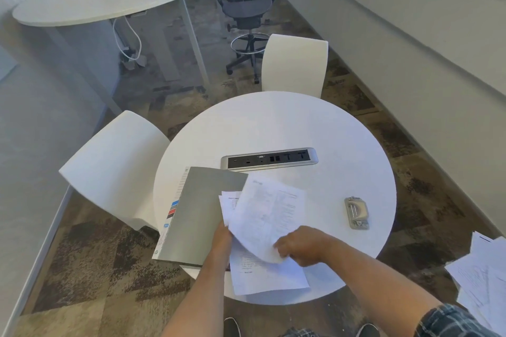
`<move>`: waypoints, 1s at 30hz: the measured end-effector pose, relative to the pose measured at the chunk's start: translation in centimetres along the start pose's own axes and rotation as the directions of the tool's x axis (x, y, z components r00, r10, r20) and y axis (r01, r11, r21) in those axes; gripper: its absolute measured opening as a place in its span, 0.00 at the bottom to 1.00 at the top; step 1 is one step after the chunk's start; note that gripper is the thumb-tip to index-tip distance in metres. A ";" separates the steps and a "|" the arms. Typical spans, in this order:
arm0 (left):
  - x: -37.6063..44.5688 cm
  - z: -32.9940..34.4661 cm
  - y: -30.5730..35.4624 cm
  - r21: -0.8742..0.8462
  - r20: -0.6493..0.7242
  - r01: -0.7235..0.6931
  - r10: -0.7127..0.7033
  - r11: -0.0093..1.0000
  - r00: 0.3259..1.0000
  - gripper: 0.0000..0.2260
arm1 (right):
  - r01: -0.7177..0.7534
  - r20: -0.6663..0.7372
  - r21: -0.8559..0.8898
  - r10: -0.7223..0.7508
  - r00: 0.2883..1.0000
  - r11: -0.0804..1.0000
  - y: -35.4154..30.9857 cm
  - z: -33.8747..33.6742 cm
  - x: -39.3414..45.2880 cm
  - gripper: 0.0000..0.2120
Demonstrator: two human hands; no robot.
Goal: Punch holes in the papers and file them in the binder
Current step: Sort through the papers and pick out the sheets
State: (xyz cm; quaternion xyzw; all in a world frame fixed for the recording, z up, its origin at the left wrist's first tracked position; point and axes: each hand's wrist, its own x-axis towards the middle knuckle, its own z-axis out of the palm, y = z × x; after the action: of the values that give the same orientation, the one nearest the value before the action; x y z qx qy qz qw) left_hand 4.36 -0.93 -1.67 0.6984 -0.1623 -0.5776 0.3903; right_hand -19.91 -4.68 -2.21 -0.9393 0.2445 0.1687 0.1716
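Observation:
A grey binder (200,216) lies closed on the left side of the round white table (287,123), with coloured index tabs showing along its left edge. Several printed papers (268,213) lie in a loose pile just right of it. My right hand (301,246) pinches the near edge of the top sheet, which curls upward. My left hand (223,238) rests at the left edge of the pile, its fingers hidden under the sheets. A small grey hole punch (356,213) sits alone on the table's right side, well clear of both hands.
A power socket strip (269,159) is set into the table's middle. Two white chairs (115,169) (295,63) stand at the left and far sides. More loose papers (484,273) lie at the lower right. A black office chair (246,5) stands further back.

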 end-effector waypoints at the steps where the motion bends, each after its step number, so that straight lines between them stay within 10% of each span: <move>1: -0.1 0.0 0.0 -0.023 -0.008 0.004 -0.004 1.000 1.000 0.13 | 0.047 0.025 -0.041 -0.046 0.999 0.998 -0.2 0.1 -0.2 0.16; 6: 0.3 -0.1 -0.2 -0.137 0.053 0.147 -0.141 0.980 0.989 0.26 | 0.113 0.110 -0.110 -0.101 0.989 0.987 -0.6 -0.4 -1.3 0.15; 11: 0.2 -0.5 -0.5 0.031 0.104 -0.014 0.011 0.999 0.995 0.15 | 0.145 0.150 -0.167 -0.120 0.981 0.975 -0.4 -0.7 -2.0 0.19; 14: -0.1 -0.3 -0.2 -0.005 0.134 -0.074 0.074 0.997 0.988 0.24 | -0.086 0.088 0.026 0.084 0.993 0.996 -0.1 -0.6 -2.4 0.28; 17: -0.5 0.0 0.9 -0.072 0.219 -0.123 0.136 0.990 0.966 0.30 | -0.448 -0.010 0.532 0.534 0.845 0.718 0.1 -0.7 -3.2 0.31; 21: -1.5 0.1 3.1 -0.152 0.331 -0.158 0.201 0.976 0.922 0.31 | -0.334 0.096 0.933 0.799 0.593 0.136 1.2 -1.2 -3.0 0.21; 24: -3.4 0.4 4.8 -0.198 0.439 -0.189 0.259 0.962 0.860 0.30 | -0.168 0.247 0.969 0.683 0.687 -0.181 1.6 -2.5 -3.9 0.23; 30: -3.8 0.6 5.8 -0.218 0.565 -0.166 0.263 0.962 0.782 0.25 | -0.002 0.107 0.984 0.580 0.808 -0.180 1.2 -2.4 -3.1 0.33</move>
State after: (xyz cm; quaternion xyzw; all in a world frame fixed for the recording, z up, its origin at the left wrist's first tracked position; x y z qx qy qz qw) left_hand 3.97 -2.26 5.14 0.4290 -0.3078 -0.7280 0.4373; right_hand -22.53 -5.40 0.86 -0.4218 0.5303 -0.2208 0.7016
